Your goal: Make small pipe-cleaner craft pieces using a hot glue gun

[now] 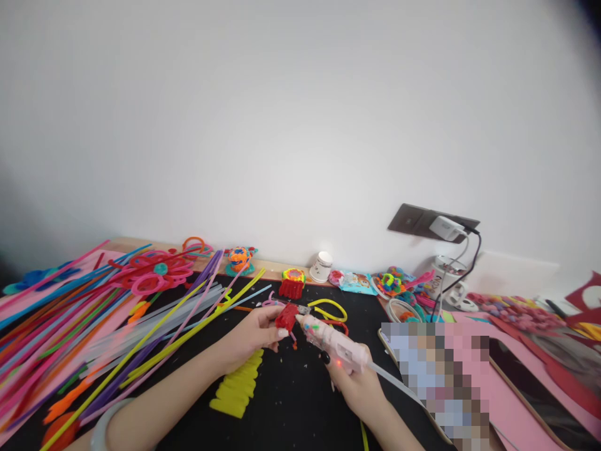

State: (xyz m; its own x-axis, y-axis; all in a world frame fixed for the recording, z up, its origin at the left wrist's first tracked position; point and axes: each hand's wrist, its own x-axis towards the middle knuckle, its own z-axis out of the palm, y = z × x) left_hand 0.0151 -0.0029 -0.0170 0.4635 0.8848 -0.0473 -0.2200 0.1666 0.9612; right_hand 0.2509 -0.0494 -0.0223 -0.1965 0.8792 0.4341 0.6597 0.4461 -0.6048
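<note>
My left hand [251, 338] pinches a small red pipe-cleaner piece [286, 317] above the black mat [291, 401]. My right hand [357, 383] grips a pale pink hot glue gun [333, 343], its nozzle touching the red piece's right side. A red light glows on the gun's body, and a clear glue stick sticks out of its back. A coiled yellow pipe-cleaner piece [239, 385] lies on the mat below my left hand. A pale bangle [107, 421] sits on my left wrist.
Several long coloured pipe cleaners [94, 326] fan across the left. Small finished pieces [293, 283], a white cup [322, 267] and packets line the wall. A wall socket [429, 220] with charger and cables is at right. A pixelated patch and pink sheets [511, 388] lie right.
</note>
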